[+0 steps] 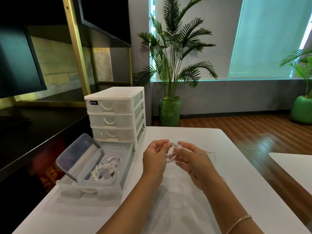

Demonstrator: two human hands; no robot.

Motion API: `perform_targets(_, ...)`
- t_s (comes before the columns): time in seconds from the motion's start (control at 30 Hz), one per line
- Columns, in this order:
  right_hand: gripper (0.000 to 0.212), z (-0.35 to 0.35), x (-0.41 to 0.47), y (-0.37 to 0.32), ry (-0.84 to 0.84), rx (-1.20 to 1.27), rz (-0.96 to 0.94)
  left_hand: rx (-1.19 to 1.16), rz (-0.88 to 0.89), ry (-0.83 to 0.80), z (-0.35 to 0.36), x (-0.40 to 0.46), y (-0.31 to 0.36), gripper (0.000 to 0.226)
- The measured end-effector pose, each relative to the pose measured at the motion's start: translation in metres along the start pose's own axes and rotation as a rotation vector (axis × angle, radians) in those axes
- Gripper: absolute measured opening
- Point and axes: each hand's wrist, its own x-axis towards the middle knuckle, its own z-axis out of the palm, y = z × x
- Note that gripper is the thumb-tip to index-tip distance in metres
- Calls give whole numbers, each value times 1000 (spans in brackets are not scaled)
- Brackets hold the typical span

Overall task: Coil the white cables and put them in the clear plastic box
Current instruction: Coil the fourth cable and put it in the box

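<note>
Both hands up over worktop [168,208]. Left hand [154,159] and right hand [192,162] each pinch white cable [172,157] coil between them, both grips grasping. Clear plastic box [118,155] at 9 o'clock holds coiled cables [105,169].

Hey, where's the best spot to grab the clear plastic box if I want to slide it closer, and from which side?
Probably grip the clear plastic box by its right long wall, coming from the right. The lid leans over its left side, and the white drawer tray hems in the near end.
</note>
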Motion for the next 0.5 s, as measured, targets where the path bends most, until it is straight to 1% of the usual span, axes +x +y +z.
perform_targets(0.07, 47, 3, 0, 2, 26, -11, -11, 20, 34, 4, 1, -1, -2, 11)
perform_targets(0.1, 51, 4, -1, 2, 45, -3, -11, 35, 52, 3, 2, -2, -3, 11)
perform_targets(0.17, 53, 3, -1, 1, 78, 51, -1, 60, 88, 0, 3, -2, -4, 13)
perform_targets(0.23, 53, 1, -1, 0, 74, 133, 7, 71, 105, -7, 4, -4, -3, 14)
perform_targets(0.3, 54, 0, 0, -1, 60, 220, 26, 54, 81, -27, 4, -4, -1, 11)
perform_targets(0.37, 52, -1, 1, -1, 47, 295, 53, 1, 15, -71, 3, -5, 2, 9)
perform_targets(0.43, 53, -3, 4, 0, 11, 371, 75, -49, -57, -114, 2, -5, 4, 14)
perform_targets(0.5, 54, -4, 6, 1, -18, 441, 85, -55, -88, -130, 2, -4, 5, 18)
